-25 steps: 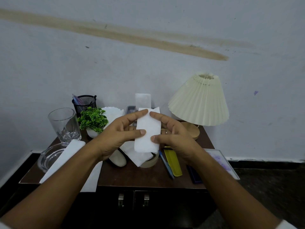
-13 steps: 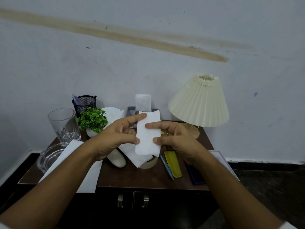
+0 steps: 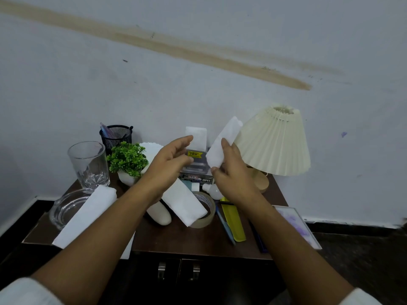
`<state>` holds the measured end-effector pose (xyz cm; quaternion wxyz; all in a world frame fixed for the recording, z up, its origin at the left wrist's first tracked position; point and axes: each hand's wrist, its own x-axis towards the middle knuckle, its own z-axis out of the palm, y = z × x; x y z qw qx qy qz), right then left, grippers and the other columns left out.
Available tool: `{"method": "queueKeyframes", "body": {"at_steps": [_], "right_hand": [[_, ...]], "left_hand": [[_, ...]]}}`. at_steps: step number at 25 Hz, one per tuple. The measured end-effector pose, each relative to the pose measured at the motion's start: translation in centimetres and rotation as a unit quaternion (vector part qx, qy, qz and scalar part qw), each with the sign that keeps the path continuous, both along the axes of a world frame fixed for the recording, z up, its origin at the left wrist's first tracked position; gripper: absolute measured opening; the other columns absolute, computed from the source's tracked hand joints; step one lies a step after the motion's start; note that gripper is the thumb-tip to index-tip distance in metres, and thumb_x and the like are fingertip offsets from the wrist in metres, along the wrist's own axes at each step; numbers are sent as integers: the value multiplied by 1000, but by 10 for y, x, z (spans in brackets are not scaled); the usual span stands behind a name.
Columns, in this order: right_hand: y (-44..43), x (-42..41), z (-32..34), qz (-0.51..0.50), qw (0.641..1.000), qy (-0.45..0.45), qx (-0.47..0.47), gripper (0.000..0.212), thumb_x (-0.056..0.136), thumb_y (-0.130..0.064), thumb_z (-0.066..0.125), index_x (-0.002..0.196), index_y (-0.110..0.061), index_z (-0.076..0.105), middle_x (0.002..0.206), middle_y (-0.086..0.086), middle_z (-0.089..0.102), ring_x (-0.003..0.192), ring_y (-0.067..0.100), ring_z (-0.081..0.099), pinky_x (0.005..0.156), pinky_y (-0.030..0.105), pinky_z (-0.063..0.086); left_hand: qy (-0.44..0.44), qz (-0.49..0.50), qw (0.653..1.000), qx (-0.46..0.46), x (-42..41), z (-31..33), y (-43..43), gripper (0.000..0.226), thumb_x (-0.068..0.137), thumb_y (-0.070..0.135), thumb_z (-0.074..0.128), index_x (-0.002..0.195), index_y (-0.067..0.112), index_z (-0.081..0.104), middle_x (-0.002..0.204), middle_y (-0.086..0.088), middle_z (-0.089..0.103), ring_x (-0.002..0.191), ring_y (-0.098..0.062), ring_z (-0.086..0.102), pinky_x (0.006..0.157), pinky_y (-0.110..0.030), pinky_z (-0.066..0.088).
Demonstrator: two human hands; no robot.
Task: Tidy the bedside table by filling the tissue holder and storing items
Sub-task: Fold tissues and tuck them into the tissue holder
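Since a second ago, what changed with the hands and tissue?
The left hand let go of the tissue and opened. The right hand alone now pinches it, lifted and tilted right toward the lamp. Glass, plant and tape stayed put.

A cream pleated lamp point(image 3: 273, 142) is standing at the right on a wooden base, close to the pale wall point(image 3: 66, 84). A brown streak point(image 3: 198, 53) is running slantwise across that wall. At the left, a cut-glass tumbler point(image 3: 88, 164) is standing upright beside a black mesh cup point(image 3: 115, 134). A small green plant point(image 3: 127, 158) is sitting just in front of the cup. A shallow glass bowl point(image 3: 63, 208) is lying nearer, below the tumbler.
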<state>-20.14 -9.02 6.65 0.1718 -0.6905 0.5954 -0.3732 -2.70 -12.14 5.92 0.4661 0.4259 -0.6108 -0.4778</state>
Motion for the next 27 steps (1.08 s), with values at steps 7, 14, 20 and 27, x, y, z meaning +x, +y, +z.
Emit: {"method": "queueKeyframes", "body": {"at_steps": [7, 14, 20, 27], "right_hand": [[-26, 19, -18, -62, 995, 68, 40, 89, 97, -2, 55, 161, -11, -7, 169, 9, -15, 155, 29, 14, 99, 16, 22], [-48, 19, -29, -70, 988, 124, 59, 83, 95, -8, 55, 160, -4, 4, 169, 17, -4, 154, 35, 17, 119, 38, 32], [-57, 9, -48, -70, 981, 171, 55, 42, 91, -26, 55, 129, -13, 44, 137, 13, 46, 125, 34, 50, 98, 52, 50], [-46, 6, -47, -113, 978, 175, 6, 68, 97, -24, 52, 154, -4, 21, 161, 20, 25, 142, 36, 40, 105, 48, 48]], "left_hand": [[54, 20, 998, 35, 4, 7, 0, 38, 105, 38, 46, 142, 30, 54, 115, 31, 57, 89, 31, 51, 65, 7, 38], [42, 11, 998, 55, 3, 6, -3, 32, 104, 55, 32, 124, 44, 54, 95, 46, 52, 75, 39, 46, 63, 7, 34], [45, 7, 997, 66, 2, 5, -3, 26, 103, 57, 32, 117, 48, 53, 95, 48, 54, 94, 28, 50, 74, 0, 36], [30, 6, 998, 62, 2, -1, -6, 36, 100, 64, 33, 123, 47, 55, 112, 36, 56, 106, 19, 49, 84, -10, 34]]}}
